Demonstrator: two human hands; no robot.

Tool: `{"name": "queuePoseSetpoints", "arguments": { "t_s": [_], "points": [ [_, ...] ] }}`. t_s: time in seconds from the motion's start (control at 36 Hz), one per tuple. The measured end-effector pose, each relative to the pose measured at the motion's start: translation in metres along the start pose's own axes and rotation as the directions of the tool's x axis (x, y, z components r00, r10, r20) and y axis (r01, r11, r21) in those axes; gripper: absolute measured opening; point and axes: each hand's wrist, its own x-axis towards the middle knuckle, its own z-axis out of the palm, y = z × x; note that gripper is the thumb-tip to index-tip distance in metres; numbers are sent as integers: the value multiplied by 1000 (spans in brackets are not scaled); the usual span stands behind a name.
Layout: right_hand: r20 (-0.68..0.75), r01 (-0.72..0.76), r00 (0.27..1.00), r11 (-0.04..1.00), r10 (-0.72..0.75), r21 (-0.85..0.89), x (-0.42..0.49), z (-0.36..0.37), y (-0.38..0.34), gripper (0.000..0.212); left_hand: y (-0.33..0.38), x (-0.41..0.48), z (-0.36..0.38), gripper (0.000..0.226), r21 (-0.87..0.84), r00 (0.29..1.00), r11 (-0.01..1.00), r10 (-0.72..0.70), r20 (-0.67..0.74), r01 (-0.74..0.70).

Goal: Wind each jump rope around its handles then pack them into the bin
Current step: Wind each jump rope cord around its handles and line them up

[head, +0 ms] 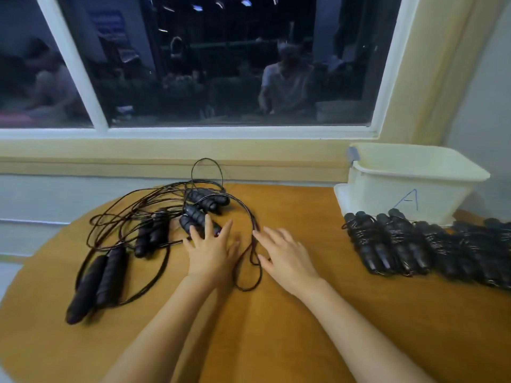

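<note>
A tangle of loose black jump ropes [132,214] lies on the left half of the wooden table [276,327], with several pairs of black handles in it. My left hand [211,251] is spread flat, fingertips touching one handle pair [193,218]. My right hand [284,257] is open beside it, fingertips at a cord loop [253,261] that runs between both hands. Neither hand grips anything. A row of wound rope bundles [420,246] lies at the right. The cream bin [409,181], marked with a letter A, stands behind them.
A window with a white frame [193,131] and a yellow sill runs along the back of the table. The wall corner [475,92] is close behind the bin. One handle pair [96,283] lies near the table's left edge.
</note>
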Motion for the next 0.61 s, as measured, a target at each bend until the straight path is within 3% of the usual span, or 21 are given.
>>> {"name": "queuePoseSetpoints", "arguments": {
  "t_s": [0.06,0.19,0.31,0.39,0.5,0.61],
  "points": [
    [71,59,996,998,-59,5,12,11,-3,50,-12,15,4,64,-36,996,996,-76,36,78],
    [227,156,962,988,-154,9,24,27,1,49,-25,36,16,67,-101,990,988,-107,91,116],
    [180,183,967,983,-178,-7,27,25,13,40,-24,38,15,50,-167,994,981,-110,-30,103],
    [157,220,966,972,-206,-77,31,21,26,32,-29,34,17,48,-236,997,970,-71,-29,63],
    [100,93,992,983,-78,-156,33,14,55,31,-35,20,17,48,-239,998,969,50,-41,-58],
    [31,-80,995,963,91,-259,26,10,88,46,-36,4,15,45,-271,990,954,139,4,-132]
  ]
}}
